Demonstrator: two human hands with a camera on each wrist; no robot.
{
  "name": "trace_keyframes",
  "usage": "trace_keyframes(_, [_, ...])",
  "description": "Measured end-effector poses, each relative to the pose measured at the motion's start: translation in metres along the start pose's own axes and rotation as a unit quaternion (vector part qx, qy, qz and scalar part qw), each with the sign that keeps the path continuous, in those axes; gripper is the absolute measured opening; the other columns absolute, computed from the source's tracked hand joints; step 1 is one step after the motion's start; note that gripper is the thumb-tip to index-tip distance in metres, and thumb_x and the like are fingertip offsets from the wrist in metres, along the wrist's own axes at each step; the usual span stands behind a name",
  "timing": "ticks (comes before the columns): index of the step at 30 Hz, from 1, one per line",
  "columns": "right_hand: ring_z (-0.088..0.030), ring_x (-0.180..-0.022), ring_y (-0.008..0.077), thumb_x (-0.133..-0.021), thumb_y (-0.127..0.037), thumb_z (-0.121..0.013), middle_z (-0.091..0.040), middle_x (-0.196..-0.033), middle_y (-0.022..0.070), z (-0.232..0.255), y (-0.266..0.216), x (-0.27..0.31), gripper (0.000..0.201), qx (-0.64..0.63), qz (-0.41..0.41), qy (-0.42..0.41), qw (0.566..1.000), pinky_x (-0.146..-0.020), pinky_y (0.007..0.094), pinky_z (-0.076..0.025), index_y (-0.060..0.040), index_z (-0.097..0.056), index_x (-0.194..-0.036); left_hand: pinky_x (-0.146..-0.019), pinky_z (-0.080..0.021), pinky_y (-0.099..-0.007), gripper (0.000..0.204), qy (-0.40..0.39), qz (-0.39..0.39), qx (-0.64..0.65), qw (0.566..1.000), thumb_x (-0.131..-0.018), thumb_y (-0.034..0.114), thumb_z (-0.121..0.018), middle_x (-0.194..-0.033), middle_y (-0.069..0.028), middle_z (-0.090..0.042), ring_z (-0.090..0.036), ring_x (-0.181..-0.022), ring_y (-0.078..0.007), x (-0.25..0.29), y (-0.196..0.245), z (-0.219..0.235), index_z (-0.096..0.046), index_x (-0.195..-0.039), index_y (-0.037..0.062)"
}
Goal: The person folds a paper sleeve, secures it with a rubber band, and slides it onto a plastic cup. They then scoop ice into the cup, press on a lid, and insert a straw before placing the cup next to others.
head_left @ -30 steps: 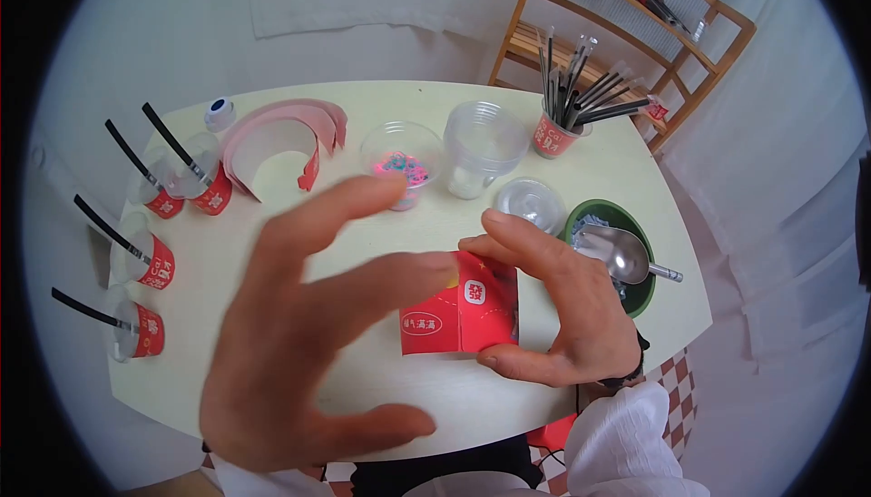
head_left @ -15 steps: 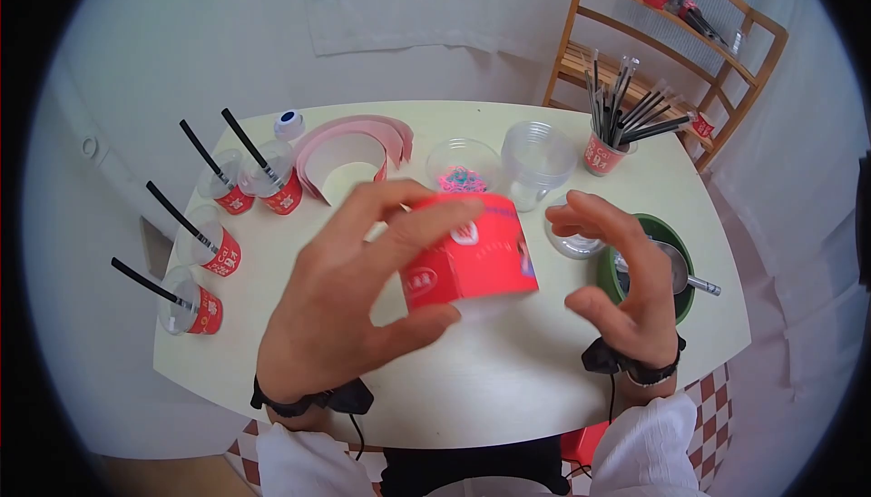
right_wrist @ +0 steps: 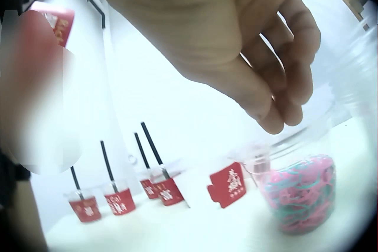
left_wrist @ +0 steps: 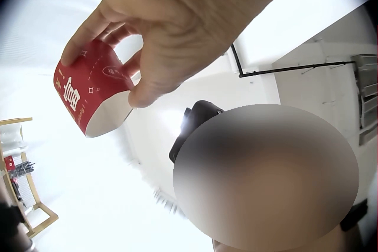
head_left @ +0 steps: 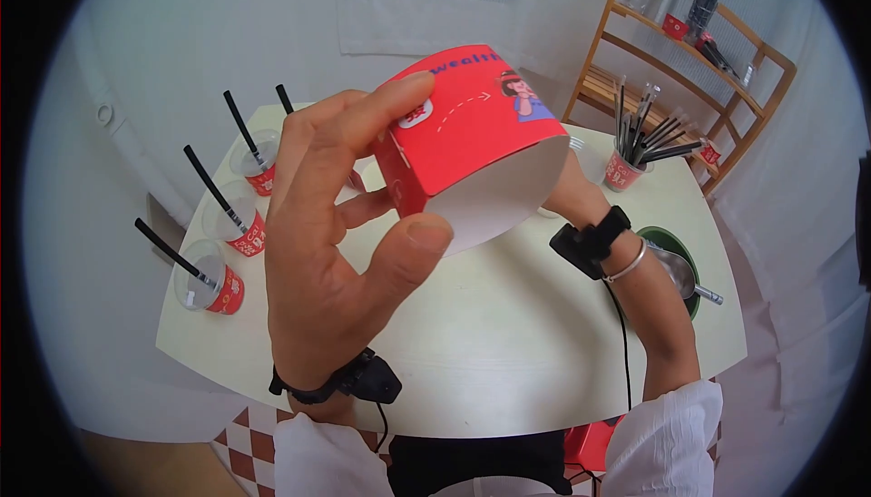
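Observation:
My left hand [head_left: 336,234] holds a red paper cup sleeve [head_left: 472,125] up over the table, fingers on its outer face and thumb at its lower edge. Blue lettering and a cartoon figure show on the red side; the inside is white. My right hand [right_wrist: 254,45] reaches across the table, its fingers hidden behind the sleeve in the head view. In the right wrist view those fingers point down, with tips drawn close together, just above the rim of a clear plastic cup [right_wrist: 300,196] filled with thin pink and teal strands. Nothing shows between them.
Several clear cups with red sleeves and black straws, one being this cup [head_left: 232,292], stand along the left edge. At the right are a cup of straws [head_left: 622,173] and a green bowl [head_left: 694,305] with a metal scoop [head_left: 673,270]. A wooden shelf [head_left: 603,41] stands behind.
The left hand has lifted the sleeve up and away from the table. My right hand has let go of the sleeve and moved forward to the cup of strands.

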State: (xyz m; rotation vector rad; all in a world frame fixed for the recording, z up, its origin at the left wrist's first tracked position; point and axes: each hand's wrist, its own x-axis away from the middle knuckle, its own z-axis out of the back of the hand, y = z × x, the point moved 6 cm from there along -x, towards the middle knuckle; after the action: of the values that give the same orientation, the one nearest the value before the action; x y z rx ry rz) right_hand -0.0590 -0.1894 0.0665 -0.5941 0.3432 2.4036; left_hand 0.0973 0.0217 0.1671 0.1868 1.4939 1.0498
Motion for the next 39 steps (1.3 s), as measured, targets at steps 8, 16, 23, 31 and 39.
trace_keyframes(8, [-0.066, -0.071, 0.0275, -0.069, -0.007, -0.063, -0.066, -0.074, 0.011, -0.059, -0.004, -0.027, 0.004, 0.184, -0.011, -0.146, 0.972, -0.059, 0.0358, -0.052, -0.0081, -0.067, -0.069, -0.086, -0.051, -0.0371, 0.091, 0.026, -0.018, 0.083, 0.996, -0.072, 0.058, -0.069, -0.126, -0.0163, -0.044, -0.054, -0.11, -0.0266, 0.002, 0.003, 0.017, -0.04, -0.128, -0.0082])
trace_keyframes(16, [-0.063, -0.067, 0.0333, -0.066, -0.008, -0.059, -0.065, -0.074, 0.0177, -0.008, 0.007, -0.031, 0.013, 0.056, -0.081, -0.135, 0.986, -0.059, 0.0375, -0.051, -0.0019, -0.067, -0.073, -0.083, -0.054, -0.0342, 0.088, 0.014, -0.032, 0.127, 0.991, -0.071, 0.047, -0.072, -0.122, -0.0161, -0.042, -0.058, -0.104, -0.0264, -0.001, -0.001, 0.019, -0.036, -0.132, -0.0058])
trace_keyframes(23, [-0.053, -0.053, 0.0105, -0.075, -0.01, -0.061, -0.061, -0.067, 0.0048, 0.048, -0.011, -0.014, 0.01, -0.492, -0.207, -0.051, 0.844, -0.049, 0.0238, -0.041, -0.0004, -0.062, -0.072, -0.08, -0.056, -0.0325, 0.083, -0.004, -0.021, 0.038, 0.999, -0.064, 0.036, -0.081, -0.117, -0.0099, -0.047, -0.057, -0.104, -0.0209, -0.006, -0.005, 0.008, -0.044, -0.129, -0.0003])
trace_keyframes(31, [-0.05, -0.051, 0.0078, -0.08, -0.007, -0.061, -0.062, -0.075, 0.0079, 0.084, -0.04, 0.039, 0.009, -0.732, -0.12, 0.07, 0.667, -0.042, 0.0205, -0.036, -0.0001, -0.059, -0.074, -0.073, -0.057, -0.0285, 0.045, -0.046, 0.044, 0.111, 0.992, -0.074, 0.012, -0.075, -0.1, -0.0057, -0.05, -0.055, -0.093, -0.0157, -0.011, -0.038, -0.029, -0.058, -0.116, 0.0088])
trace_keyframes(39, [-0.056, -0.041, 0.0112, -0.086, -0.011, -0.057, -0.066, -0.074, 0.0159, 0.09, -0.039, 0.058, 0.012, -0.794, -0.139, 0.014, 0.592, -0.036, 0.0193, -0.041, -0.0029, -0.051, -0.079, -0.071, -0.052, -0.0238, 0.02, -0.085, 0.052, 0.064, 0.993, -0.082, 0.0, -0.06, -0.09, -0.0042, -0.05, -0.057, -0.084, -0.012, -0.003, -0.042, -0.055, -0.066, -0.099, 0.0071])
